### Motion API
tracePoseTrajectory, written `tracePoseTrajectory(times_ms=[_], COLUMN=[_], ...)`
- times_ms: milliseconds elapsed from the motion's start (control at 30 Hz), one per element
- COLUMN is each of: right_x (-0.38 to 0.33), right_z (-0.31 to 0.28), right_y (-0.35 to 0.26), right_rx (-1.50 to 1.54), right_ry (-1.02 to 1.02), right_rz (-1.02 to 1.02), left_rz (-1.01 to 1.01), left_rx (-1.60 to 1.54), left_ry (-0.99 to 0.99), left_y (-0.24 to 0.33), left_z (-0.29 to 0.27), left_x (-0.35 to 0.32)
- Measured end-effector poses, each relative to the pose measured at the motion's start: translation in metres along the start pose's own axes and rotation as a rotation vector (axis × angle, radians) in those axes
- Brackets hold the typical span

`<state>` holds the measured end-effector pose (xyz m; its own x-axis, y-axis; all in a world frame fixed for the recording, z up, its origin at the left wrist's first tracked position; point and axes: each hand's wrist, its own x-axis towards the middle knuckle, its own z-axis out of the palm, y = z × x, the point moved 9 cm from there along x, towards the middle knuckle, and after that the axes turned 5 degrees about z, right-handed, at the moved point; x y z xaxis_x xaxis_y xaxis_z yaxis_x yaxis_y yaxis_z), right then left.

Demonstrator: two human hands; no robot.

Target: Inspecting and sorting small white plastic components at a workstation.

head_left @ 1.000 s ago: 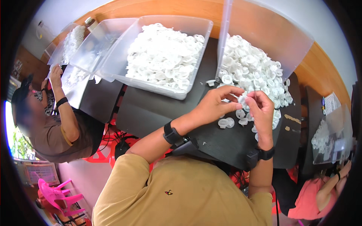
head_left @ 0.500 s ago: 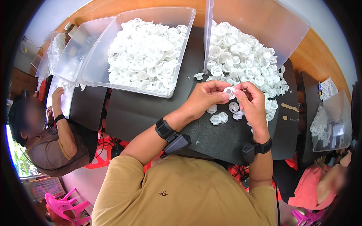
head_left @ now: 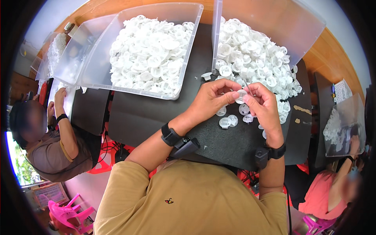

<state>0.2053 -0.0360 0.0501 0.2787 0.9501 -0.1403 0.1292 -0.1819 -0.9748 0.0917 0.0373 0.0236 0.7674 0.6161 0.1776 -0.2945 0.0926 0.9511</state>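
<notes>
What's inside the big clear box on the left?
The clear box is heaped with small round white plastic caps. Only the top layer shows; whatever lies underneath the heap, and the box's floor, is covered.

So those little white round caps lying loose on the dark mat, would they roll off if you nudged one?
Probably not: the loose caps lie flat like shallow discs, so they would likely slide. They look light and stiff; the left hand and right hand pinch one cap between fingertips without bending it.
</notes>
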Motion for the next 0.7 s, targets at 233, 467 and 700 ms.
tracePoseTrajectory(times_ms=[233, 467, 700], right_x=[0.001, 0.001, 0.000], right_z=[0.001, -0.001, 0.000], right_y=[0.007, 0.000, 0.000], right_rx=[0.186, 0.065, 0.168], right_ry=[0.062, 0.068, 0.057], right_rz=[0.006, -0.037, -0.026], left_rz=[0.082, -0.097, 0.018], left_rx=[-0.062, -0.077, -0.092], left_ry=[0.035, -0.060, -0.029], left_y=[-0.001, -0.006, 0.001], left_z=[0.000, -0.001, 0.006], left_x=[0.000, 0.000, 0.001])
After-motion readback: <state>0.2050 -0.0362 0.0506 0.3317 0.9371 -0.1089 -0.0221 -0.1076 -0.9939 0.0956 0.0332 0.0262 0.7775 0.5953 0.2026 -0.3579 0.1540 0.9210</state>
